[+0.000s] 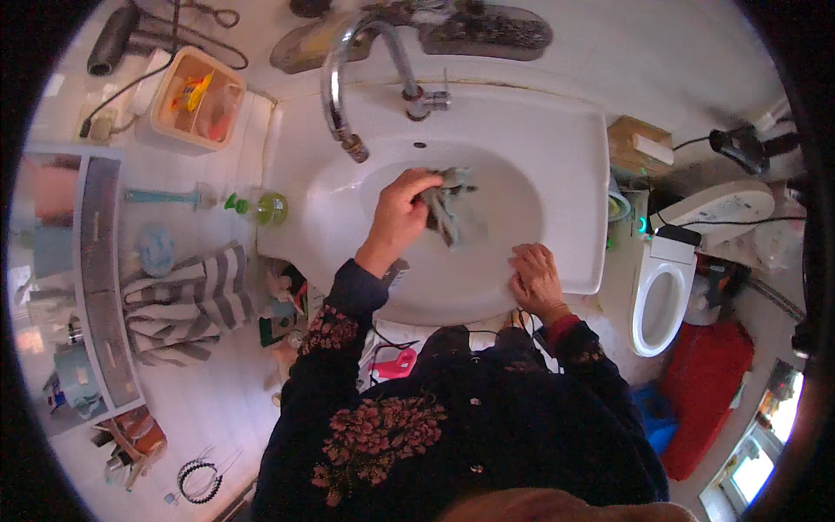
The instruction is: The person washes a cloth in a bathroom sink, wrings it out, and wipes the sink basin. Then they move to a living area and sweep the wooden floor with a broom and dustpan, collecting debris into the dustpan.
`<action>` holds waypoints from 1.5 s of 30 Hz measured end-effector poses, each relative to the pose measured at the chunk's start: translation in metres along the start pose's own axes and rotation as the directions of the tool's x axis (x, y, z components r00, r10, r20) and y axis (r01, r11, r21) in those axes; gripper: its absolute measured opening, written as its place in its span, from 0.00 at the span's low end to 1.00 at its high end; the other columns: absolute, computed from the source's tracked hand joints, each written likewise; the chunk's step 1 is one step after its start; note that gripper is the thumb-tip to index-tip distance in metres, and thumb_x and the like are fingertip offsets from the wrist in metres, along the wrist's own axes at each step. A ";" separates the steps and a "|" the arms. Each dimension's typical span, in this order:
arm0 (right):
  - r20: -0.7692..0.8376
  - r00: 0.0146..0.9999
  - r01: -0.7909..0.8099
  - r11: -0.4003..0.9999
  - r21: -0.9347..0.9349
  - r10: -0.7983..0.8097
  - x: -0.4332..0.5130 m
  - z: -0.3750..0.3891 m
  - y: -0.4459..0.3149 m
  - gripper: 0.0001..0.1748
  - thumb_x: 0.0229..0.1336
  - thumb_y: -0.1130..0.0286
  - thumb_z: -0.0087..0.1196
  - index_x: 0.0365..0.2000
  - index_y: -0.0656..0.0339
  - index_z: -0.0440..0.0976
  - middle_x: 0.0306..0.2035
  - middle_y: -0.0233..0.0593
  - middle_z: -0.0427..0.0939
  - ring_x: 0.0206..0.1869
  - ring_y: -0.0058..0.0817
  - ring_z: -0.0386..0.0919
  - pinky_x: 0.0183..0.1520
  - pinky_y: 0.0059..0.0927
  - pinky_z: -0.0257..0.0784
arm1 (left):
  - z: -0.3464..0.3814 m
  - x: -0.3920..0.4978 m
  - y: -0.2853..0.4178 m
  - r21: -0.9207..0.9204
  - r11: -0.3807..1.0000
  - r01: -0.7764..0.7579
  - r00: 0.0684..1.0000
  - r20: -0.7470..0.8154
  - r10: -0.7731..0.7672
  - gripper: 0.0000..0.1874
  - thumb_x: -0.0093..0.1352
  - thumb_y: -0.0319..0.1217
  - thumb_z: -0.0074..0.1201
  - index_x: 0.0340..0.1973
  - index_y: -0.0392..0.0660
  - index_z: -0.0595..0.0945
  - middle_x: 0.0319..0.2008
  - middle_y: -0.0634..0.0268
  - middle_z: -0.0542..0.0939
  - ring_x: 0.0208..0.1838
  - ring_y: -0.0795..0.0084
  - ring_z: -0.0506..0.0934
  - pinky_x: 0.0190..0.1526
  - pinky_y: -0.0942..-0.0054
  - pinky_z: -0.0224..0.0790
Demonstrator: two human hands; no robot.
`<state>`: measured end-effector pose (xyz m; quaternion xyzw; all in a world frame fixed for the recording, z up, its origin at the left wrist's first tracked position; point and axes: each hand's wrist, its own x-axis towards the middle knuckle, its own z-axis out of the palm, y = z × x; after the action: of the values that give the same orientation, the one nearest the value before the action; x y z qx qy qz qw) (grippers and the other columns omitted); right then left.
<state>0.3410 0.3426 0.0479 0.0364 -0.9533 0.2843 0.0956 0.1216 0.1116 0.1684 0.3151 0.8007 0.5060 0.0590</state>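
Observation:
My left hand (408, 205) grips a crumpled grey-green patterned cloth (443, 212) over the basin of a white ceramic sink (567, 163). The cloth hangs from my fingers, its lower part near cloudy-looking water in the basin. My right hand (535, 277) is at the basin's near right rim with its fingers bent; nothing can be seen in it. A curved chrome faucet (336, 85) arches over the back left of the sink, its spout away from the cloth.
Left of the sink stand a green soap bottle (267, 209), a divided plastic box (196, 104) and a striped towel (196, 300). A toilet (662, 307) and a cardboard box (636, 147) are at the right. Two dark oval mats or trays lie behind the faucet.

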 end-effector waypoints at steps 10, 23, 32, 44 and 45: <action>-0.075 0.995 0.067 0.998 0.011 -0.066 -0.007 -0.005 0.003 0.16 0.49 0.69 0.55 0.38 0.66 0.76 0.50 0.47 0.76 0.61 0.43 0.69 0.71 0.50 0.56 | 0.020 0.192 0.162 0.704 0.553 -0.446 0.803 0.041 0.595 0.23 0.66 0.23 0.51 0.57 0.48 0.75 0.61 0.52 0.67 0.64 0.47 0.65 0.62 0.50 0.62; -0.039 0.996 0.083 0.996 0.037 -0.082 -0.025 0.008 -0.003 0.16 0.49 0.66 0.57 0.36 0.68 0.78 0.47 0.49 0.77 0.59 0.49 0.69 0.69 0.53 0.58 | 0.044 0.162 0.135 0.721 0.531 -0.446 0.750 -0.023 0.661 0.17 0.57 0.22 0.55 0.42 0.49 0.83 0.42 0.53 0.78 0.47 0.48 0.76 0.46 0.50 0.70; 0.118 0.986 0.120 0.992 -0.032 -0.115 -0.034 -0.001 -0.022 0.16 0.55 0.68 0.52 0.41 0.68 0.77 0.50 0.48 0.77 0.60 0.45 0.68 0.72 0.50 0.53 | 0.058 0.072 0.155 0.679 0.710 -0.185 0.922 -0.130 0.364 0.22 0.62 0.27 0.59 0.54 0.50 0.81 0.54 0.54 0.78 0.59 0.51 0.74 0.58 0.51 0.69; 0.070 0.978 0.205 0.971 -0.121 -0.198 0.023 0.025 -0.004 0.15 0.56 0.69 0.52 0.42 0.65 0.77 0.49 0.46 0.78 0.58 0.44 0.71 0.70 0.49 0.55 | 0.034 -0.032 0.071 0.550 0.823 0.144 0.924 -0.372 0.087 0.07 0.65 0.29 0.58 0.38 0.44 0.83 0.38 0.60 0.83 0.44 0.54 0.80 0.44 0.56 0.74; 0.106 0.984 0.160 0.976 -0.150 -0.145 0.018 0.021 -0.007 0.15 0.56 0.69 0.52 0.42 0.65 0.77 0.48 0.46 0.78 0.57 0.44 0.72 0.70 0.49 0.56 | 0.038 -0.054 0.068 0.495 0.851 0.177 0.904 -0.424 0.059 0.06 0.66 0.30 0.58 0.37 0.45 0.83 0.37 0.60 0.83 0.44 0.54 0.80 0.43 0.56 0.74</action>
<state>0.3204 0.3249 0.0377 0.1153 -0.9706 0.1977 0.0744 0.2106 0.1302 0.1954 0.1761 0.9104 0.3235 -0.1883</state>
